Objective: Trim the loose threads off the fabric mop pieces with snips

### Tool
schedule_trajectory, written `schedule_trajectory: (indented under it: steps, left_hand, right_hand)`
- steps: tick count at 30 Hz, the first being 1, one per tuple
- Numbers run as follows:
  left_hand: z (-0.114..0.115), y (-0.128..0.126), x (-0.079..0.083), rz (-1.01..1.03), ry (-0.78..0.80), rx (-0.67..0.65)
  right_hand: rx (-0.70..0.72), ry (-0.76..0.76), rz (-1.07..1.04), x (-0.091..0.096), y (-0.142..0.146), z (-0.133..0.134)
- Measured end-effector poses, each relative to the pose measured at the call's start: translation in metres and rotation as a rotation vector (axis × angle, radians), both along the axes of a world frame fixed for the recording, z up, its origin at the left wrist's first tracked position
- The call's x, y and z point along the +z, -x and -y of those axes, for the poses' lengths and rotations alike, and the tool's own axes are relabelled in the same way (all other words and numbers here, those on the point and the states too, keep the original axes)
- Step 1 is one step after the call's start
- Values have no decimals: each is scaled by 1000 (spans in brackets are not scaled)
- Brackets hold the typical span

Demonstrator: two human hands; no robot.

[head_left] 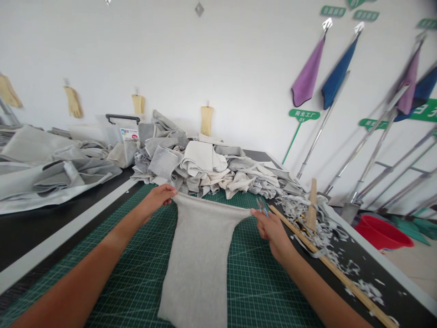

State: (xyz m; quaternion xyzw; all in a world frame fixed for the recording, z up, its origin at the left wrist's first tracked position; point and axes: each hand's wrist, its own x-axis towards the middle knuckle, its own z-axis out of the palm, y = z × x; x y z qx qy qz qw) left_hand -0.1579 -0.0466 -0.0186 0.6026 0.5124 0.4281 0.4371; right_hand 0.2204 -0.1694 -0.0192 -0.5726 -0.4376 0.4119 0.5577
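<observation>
Two hands on one piece of grey knit fabric (196, 259), which lies across a green cutting mat (251, 282). Left hand (157, 198) and right hand (269, 232) both pinch its top corners, pulling the edge taut. Small scissors (262, 206) sit at the right fingertips, can't tell if held, with a wooden ruler (327, 259) and fabric scraps (324, 232) just beside.

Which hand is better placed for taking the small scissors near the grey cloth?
The right hand, probably: the scissors show just at its fingertips, while the left hand is at the other end of the top edge of the grey cloth.
</observation>
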Motion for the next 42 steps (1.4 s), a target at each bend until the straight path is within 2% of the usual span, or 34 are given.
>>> schedule_trajectory:
  steps: [6,11,13,16,19,24,31,37,42]
  left_hand:
    - [25,-24,27,12,-109,-60]
    - [54,-51,54,61,-170,-151]
    - [65,-62,63,57,-189,-188]
    - [80,-78,74,59,-227,-268]
    - [93,-94,77,95,-249,-331]
    - [109,-110,75,156,-241,-368]
    - [114,-113,72,187,-221,-379]
    - [114,-110,72,193,-175,-376]
    - [120,-103,86,73,-76,-563]
  right_hand:
    - [-81,-14,19,4,-11,-3]
    - [-128,-65,93,27,-5,3]
    - [-78,-52,141,39,5,8]
    - [80,-56,239,56,29,18]
    - [214,-126,343,69,54,30]
    - [324,-215,440,78,82,39]
    - [259,-266,481,77,89,34]
    - [234,-241,533,81,82,29]
    - [177,-270,523,99,73,27]
